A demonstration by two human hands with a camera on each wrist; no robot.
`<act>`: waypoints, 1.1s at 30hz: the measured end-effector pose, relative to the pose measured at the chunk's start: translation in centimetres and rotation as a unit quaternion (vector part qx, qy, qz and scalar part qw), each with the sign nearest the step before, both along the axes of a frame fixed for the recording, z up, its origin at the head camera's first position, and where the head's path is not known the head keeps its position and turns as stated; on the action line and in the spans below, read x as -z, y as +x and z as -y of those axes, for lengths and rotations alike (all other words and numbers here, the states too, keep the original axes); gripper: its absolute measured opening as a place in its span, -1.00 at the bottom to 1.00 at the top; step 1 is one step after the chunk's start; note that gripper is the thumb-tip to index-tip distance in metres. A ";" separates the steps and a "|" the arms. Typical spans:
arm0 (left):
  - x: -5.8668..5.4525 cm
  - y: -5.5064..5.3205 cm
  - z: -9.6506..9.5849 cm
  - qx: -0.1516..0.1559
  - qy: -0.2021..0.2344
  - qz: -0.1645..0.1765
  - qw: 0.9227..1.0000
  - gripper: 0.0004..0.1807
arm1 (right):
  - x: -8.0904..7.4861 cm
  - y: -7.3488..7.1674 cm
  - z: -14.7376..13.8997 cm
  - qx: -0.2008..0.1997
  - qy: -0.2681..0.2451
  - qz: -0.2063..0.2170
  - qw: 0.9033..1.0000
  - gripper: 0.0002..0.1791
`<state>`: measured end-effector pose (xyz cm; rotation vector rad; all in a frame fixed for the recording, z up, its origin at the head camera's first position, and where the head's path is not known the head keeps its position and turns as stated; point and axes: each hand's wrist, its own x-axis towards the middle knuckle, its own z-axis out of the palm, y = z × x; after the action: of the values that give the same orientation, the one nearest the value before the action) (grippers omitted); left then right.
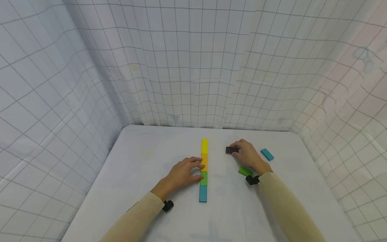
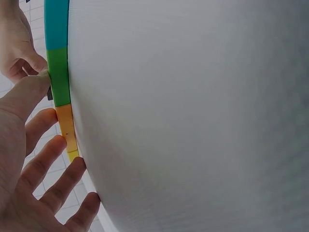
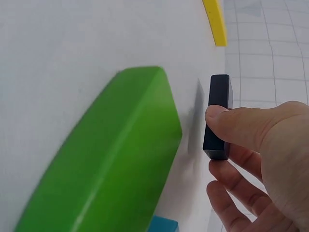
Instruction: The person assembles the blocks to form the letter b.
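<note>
A straight row of blocks runs away from the person on the table: a blue block (image 1: 203, 194) nearest, then a green block (image 1: 204, 178), an orange block (image 1: 204, 162) and a yellow block (image 1: 204, 146). Beside the row's left side, my left hand (image 1: 183, 173) rests with spread fingers; its thumb touches the green block and its index finger meets the orange one. To the right of the row, my right hand (image 1: 247, 154) pinches a black block (image 3: 219, 116) between thumb and fingers. In the right wrist view, that block appears lifted off the table.
A loose green block (image 1: 245, 171) lies below the right wrist. Farther right lies a second blue block (image 1: 267, 154), set at a slant. White cloth with a grid pattern (image 1: 193, 67) walls the white table (image 1: 145, 151) at the back and both sides.
</note>
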<state>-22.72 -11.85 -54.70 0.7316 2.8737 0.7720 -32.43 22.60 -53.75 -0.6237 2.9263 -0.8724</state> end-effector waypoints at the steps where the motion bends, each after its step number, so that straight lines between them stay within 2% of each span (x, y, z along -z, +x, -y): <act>1: 0.0 0.0 0.0 0.000 0.000 -0.001 1.000 -0.50 | -0.1 0.1 0.1 0.002 0.000 0.006 1.000 -0.58; 6: -0.1 -0.2 0.1 0.003 0.001 -0.006 1.000 -0.51 | -0.4 0.3 0.6 0.002 -0.001 0.020 1.000 -0.56; 19: 0.1 -0.5 0.2 -0.001 0.002 -0.003 1.000 -0.51 | -0.7 0.7 2.1 -0.028 0.018 0.000 0.999 -0.58; 26: 0.0 -0.4 0.2 -0.001 0.007 0.000 1.000 -0.52 | -0.7 1.5 3.3 -0.017 0.038 0.028 0.999 -0.58; 33: 0.2 -0.2 0.0 0.000 0.002 0.003 1.000 -0.51 | -0.7 2.6 4.2 -0.039 0.035 0.023 0.998 -0.61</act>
<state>-22.91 -11.88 -54.93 0.7288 2.8671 0.7785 -29.81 18.42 -53.06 -0.6977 2.8565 -0.7621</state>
